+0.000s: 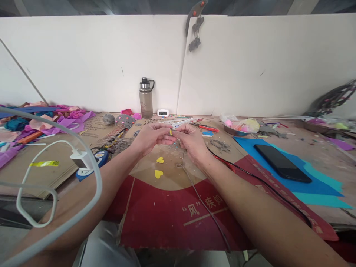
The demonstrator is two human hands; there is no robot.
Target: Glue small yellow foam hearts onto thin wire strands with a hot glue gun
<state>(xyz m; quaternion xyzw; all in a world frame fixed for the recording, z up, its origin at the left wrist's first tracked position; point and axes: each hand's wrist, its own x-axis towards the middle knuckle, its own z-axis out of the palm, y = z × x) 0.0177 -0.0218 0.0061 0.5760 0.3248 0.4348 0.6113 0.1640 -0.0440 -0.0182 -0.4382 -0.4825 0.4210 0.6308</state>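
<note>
My left hand [152, 138] and my right hand [191, 142] meet over the cardboard [180, 178], fingertips pinched together. Between them is a small yellow piece [170, 132], seen nearly edge-on, so its full shape is hidden. Both hands appear to grip it. A grey cord [198, 193] trails from below my right hand across the cardboard to its front edge; whether its upper end is in my fingers is hidden. Two yellow paper hearts, an upper heart [160, 160] and a lower heart [158, 174], lie on the cardboard below my left hand.
A bottle [146, 100] and small clock [162, 112] stand by the white board. A phone [282, 163] lies on blue sheets [250, 146] at right. A white cable [97, 178] loops across the left foreground. Coloured scraps [63, 118] pile up at left.
</note>
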